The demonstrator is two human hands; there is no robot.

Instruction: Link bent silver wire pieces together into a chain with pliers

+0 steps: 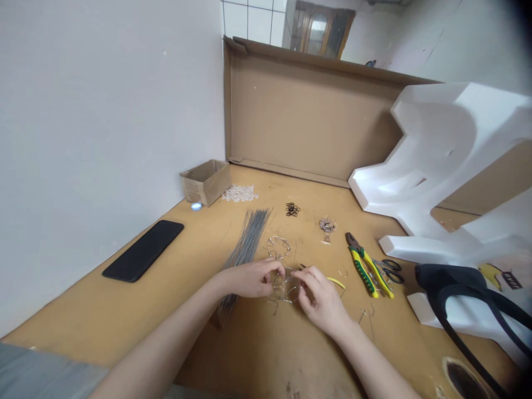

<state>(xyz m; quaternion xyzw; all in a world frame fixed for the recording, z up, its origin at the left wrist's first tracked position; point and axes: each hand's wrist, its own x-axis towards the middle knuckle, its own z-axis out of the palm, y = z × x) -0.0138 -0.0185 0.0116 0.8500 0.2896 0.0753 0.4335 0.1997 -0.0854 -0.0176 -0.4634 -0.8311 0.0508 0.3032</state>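
Observation:
Between my two hands is a piece of thin bent wire (286, 300) with curved loops, low over the tabletop. My left hand (256, 278) pinches its left side, thumb and fingers curled together. The fingers of my right hand (318, 296) close on its right side. Just beyond them lies a loose ring of bent wire pieces (279, 247). A bundle of straight grey wires (248, 238) runs under my left forearm. Beside my right hand a yellow handle (336, 282) shows, the rest of that tool mostly hidden by the hand.
Right of my hands lie green-and-yellow pliers (366, 266) and dark-handled scissors (393, 270). Further back are black rings (292, 209), a wire coil (328, 224), clear small pieces (241, 193) and a cardboard box (206, 182). A black phone (143, 250) lies left; white foam (440, 133) stands right.

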